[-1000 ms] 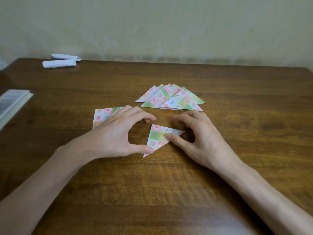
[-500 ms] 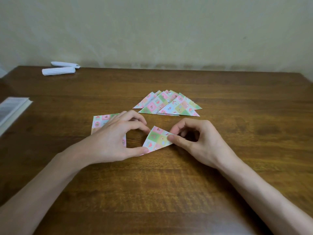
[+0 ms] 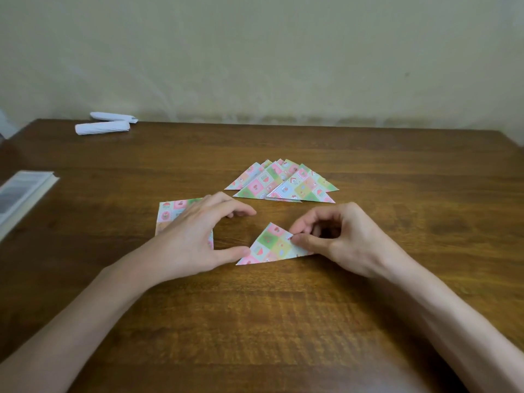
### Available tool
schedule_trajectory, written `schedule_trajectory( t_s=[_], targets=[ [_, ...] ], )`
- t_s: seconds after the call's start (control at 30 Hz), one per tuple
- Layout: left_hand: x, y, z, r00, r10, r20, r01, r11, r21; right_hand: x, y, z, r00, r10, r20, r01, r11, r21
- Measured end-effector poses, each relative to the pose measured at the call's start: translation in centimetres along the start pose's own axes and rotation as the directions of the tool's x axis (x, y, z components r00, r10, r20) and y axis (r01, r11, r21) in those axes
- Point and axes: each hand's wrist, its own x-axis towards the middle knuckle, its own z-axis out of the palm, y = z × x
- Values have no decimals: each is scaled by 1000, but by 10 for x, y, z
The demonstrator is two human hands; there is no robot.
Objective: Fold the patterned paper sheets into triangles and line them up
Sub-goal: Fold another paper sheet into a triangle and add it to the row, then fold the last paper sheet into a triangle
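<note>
The folded triangle (image 3: 270, 246) lies flat on the counter (image 3: 283, 321) between the two hands. The right hand (image 3: 343, 239) pinches its right corner between thumb and forefinger, the other fingers curled. The left hand (image 3: 192, 236) is relaxed and arched, its thumb tip touching the triangle's left edge; it covers part of the unfolded sheets (image 3: 170, 212). Just behind, the finished triangles (image 3: 283, 182) overlap in a fanned row, perhaps five, though the layers blur together. Far left sit two white paper rolls (image 3: 102, 127) and a book (image 3: 22, 194).
</note>
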Motion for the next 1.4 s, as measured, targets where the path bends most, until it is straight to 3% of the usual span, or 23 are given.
schedule_trajectory(
  t_s=[0.13,0.27,0.33,0.47,0.6,0.73,0.9,1.1,1.2,1.3,1.4],
  targets=[
    [1,0,1,993,-7,-117,1,999,-51,9,-6,-6,999,-22,-39,24,998,62],
    [5,-5,-9,942,-150,-299,131,988,-82,27,-7,-4,978,39,-204,8,974,226],
    [6,-15,-22,948,-222,-227,222,975,-25,40,-5,2,959,64,-277,-5,978,208],
    [2,-34,-52,926,-376,33,371,922,109,57,1,12,930,-9,-367,1,1000,-22],
    [3,-42,-61,896,-438,67,427,894,136,54,-1,19,894,-144,-425,50,973,-224],
    [3,-41,-62,885,-454,106,432,884,181,50,-1,27,867,-226,-443,98,951,-293],
    [1,-34,-64,883,-452,128,431,887,166,45,-6,38,875,-282,-395,173,942,-288],
    [0,-27,-64,869,-486,92,443,847,294,41,-13,56,906,-342,-252,247,907,-341],
    [-3,-15,-63,917,-387,102,339,886,316,41,-13,61,925,-308,-221,253,936,-244],
    [-6,1,-55,971,-237,36,235,970,53,35,-16,64,966,-243,-84,239,969,-57],
    [-8,15,-42,993,-82,-81,61,971,-231,29,-21,63,956,-285,63,278,955,105]
  ],
)
